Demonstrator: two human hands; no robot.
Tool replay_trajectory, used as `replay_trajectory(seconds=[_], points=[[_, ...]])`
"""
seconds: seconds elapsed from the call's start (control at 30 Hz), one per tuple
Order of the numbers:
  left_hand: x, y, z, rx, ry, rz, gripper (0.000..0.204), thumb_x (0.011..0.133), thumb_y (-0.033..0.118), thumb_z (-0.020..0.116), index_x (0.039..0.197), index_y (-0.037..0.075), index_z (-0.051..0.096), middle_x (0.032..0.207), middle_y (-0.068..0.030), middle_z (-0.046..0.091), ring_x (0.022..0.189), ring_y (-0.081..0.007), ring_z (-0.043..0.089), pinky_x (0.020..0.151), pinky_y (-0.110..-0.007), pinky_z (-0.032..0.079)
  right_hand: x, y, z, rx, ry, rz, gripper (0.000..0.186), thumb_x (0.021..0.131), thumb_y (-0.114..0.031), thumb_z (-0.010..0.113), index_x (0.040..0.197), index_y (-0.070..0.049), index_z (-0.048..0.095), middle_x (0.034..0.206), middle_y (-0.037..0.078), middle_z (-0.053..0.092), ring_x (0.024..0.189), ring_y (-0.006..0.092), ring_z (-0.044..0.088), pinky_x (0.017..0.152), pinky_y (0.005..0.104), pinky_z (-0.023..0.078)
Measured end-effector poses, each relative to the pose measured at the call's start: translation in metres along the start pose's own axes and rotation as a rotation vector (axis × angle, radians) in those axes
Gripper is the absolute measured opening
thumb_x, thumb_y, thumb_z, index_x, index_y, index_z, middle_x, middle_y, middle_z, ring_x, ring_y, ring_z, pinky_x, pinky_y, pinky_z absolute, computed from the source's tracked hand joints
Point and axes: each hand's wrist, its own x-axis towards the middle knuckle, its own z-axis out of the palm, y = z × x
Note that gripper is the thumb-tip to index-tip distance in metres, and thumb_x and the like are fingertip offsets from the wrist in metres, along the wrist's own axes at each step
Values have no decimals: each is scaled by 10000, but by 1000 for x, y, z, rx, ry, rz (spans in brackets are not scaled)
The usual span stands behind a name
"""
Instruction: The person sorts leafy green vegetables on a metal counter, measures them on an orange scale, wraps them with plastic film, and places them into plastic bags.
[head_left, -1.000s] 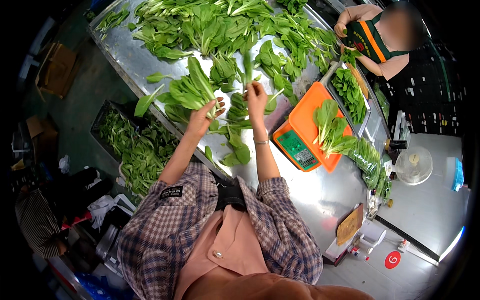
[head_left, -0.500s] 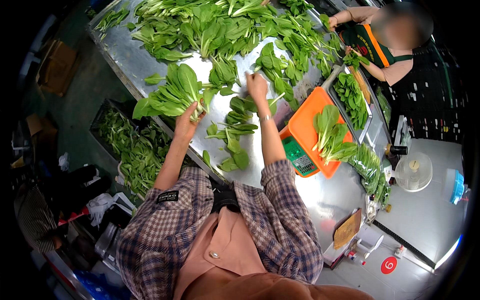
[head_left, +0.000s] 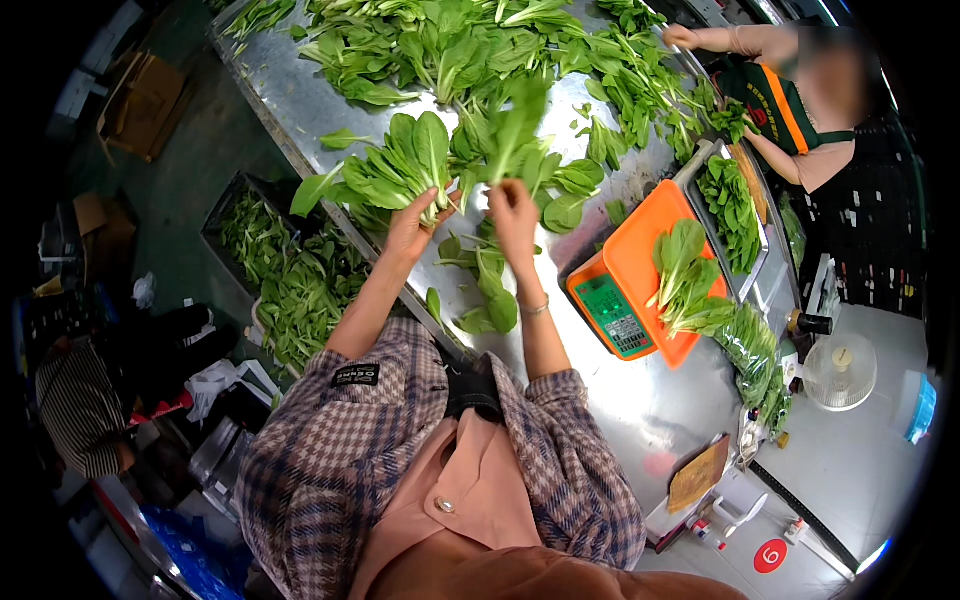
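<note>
Evidently, the left hand (head_left: 410,228) was curled round the pale stem ends of a bunch of leafy greens (head_left: 395,172), its leaves fanned outward above the near side of the metal table (head_left: 640,400). Just beside it, the right hand (head_left: 514,215) had its fingertips pinched together at the base of 1 more plant (head_left: 515,140), whose blurred leaves pointed away from the person. Both looked light, with soft, floppy leaves likely to bruise or tear under a squeeze, and firmer stems that might have snapped if bent hard; whether they were wet and slippery could not be told. The stem ends seemed the best place to take hold, gently, with the leaves left free. Loose leaves (head_left: 495,300) lay near the hands, a big pile of greens (head_left: 450,55) lay beyond, and to the right 1 small bunch (head_left: 682,245) rested on an orange scale (head_left: 625,240).
</note>
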Motion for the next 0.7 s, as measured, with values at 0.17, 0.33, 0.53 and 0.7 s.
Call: replay_trajectory(seconds=[0.17,0.33,0.53,0.7], points=[[4,-15,-6,126,137,89,232,773,66,596,988,28,517,931,-61,571,813,-165,570,646,-298,503,-35,7,29,-263,14,-177,158,781,-119,545,817,34,528,765,172,584,686,255,600,575,325,452],[1,-17,-18,341,162,129,234,779,47,575,1003,29,512,927,-61,570,783,-179,579,615,-280,503,-43,9,34,-275,75,-245,146,766,-95,556,795,38,504,752,170,522,614,282,551,552,352,436],[-15,4,-29,226,171,50,275,746,28,601,970,-85,487,923,-157,555,756,-233,591,644,-308,525,-32,12,5,-443,221,-283,131,749,-86,570,796,26,521,751,162,513,667,297,532,585,359,420],[-24,6,-41,-60,67,110,327,795,21,545,1091,-53,425,993,-150,538,885,-219,541,736,-311,494,-39,28,-12,-452,281,-347,134,777,-133,541,826,-9,538,822,156,534,764,303,514,644,369,409]])
